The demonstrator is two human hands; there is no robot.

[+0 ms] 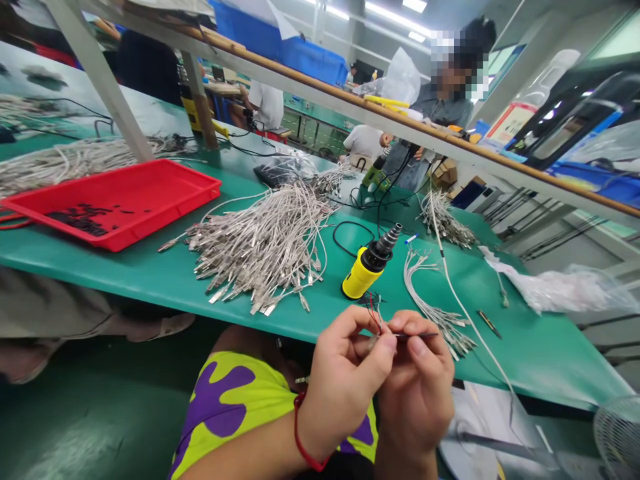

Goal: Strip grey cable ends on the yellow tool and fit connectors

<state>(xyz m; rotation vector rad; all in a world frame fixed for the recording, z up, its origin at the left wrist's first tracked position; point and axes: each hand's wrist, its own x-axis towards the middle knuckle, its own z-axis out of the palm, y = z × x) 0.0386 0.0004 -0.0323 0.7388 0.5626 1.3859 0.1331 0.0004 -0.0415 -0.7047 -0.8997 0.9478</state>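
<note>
My left hand (pixel 350 373), with a red cord round the wrist, is closed on the end of a cable, and its thin red, black and pale wires (pixel 372 308) stick up above the fingers. Against it, my right hand (pixel 420 380) pinches a thin dark rod-like piece (pixel 425 335); its exact kind I cannot make out. The fingertips of both hands meet, hiding the point where the pieces come together. Just beyond them a yellow heat gun (pixel 363 273) stands on the green table (pixel 280 325), nozzle up. Right of it lies a small bundle of white cables (pixel 425 300).
A large pile of white USB cables (pixel 265 247) lies left of the heat gun. Further left, a red tray (pixel 165 180) contains small black pieces. A wooden-edged shelf (pixel 300 73) crosses above the table. A pen-like tool (pixel 489 324) lies at right; a person (pixel 440 100) works opposite.
</note>
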